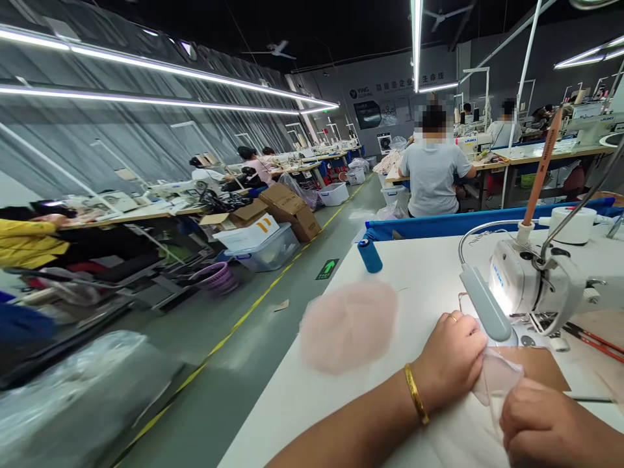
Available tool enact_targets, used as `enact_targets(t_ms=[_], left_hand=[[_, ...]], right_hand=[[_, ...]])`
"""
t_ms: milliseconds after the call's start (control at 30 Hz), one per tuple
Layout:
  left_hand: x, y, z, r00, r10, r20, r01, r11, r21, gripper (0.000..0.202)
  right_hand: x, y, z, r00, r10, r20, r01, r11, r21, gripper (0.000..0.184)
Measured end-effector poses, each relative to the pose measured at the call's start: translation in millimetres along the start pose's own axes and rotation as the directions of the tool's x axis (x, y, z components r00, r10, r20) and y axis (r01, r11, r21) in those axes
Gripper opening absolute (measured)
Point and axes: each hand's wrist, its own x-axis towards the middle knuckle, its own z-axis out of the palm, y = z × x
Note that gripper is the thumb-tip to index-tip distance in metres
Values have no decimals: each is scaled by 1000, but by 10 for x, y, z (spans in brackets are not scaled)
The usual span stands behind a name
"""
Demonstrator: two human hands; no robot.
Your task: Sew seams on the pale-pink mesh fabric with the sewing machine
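Note:
My left hand (453, 354), with a gold bangle at the wrist, is closed on a sheer pale pink piece of fabric (502, 370) just in front of the sewing machine (517, 276). Fingers curled, my right hand (541, 422) grips the same fabric nearer the table's front. Between the two hands the cloth is folded along an edge. A grey lamp head (485, 302) hangs close above my left fingers. Beneath the fabric a brown plate (536, 365) lies by the machine's foot. A round pile of sheer pink fabric (350, 325) rests to the left on the white table (273, 416).
A blue can (369, 256) stands near the table's far left corner. Red-handled tweezers or scissors (597, 341) lie right of the machine. A white thread cone (572, 225) sits behind it. Across the aisle are a clear plastic bin (266, 250) and cardboard boxes (290, 208). A person (433, 172) sits ahead.

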Motion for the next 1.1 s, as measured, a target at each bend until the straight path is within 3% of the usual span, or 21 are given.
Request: enact_targets(t_ms=[67,133,200,267,400,500,567,700,1000,1100], left_hand=[[-7,-2,65,997,16,-74,-18,1000,-25,11],[-23,-8,101,985,7,-170,-20,997,-79,10],[-42,-7,104,963,1,-271,-40,989,-142,9],[-58,6,83,932,5,-361,-76,980,-182,10],[-64,60,28,882,12,-470,-118,973,-197,11],[-56,113,17,894,31,-447,-145,964,-224,13],[-48,150,19,906,66,-419,-178,956,-233,25],[-32,208,16,895,87,-438,-211,947,-243,36],[-81,201,38,868,65,-493,-195,957,-217,24],[-85,191,58,859,47,-510,-187,956,-227,19]], right_hand=[[2,-44,-150,995,50,86,-56,996,69,13],[-52,-29,-224,984,179,-14,-178,983,37,13],[-140,36,-194,925,322,-204,-339,939,-56,30],[-213,116,-99,848,426,-315,-480,869,-118,43],[-209,194,54,776,569,-272,-595,803,-17,17],[-138,177,58,803,545,-242,-554,832,38,26],[-105,159,43,830,499,-249,-510,860,25,26],[-104,153,52,858,442,-262,-460,888,-11,25],[-132,166,82,859,447,-251,-464,886,-12,23],[-124,158,79,836,468,-288,-493,870,-17,22]])
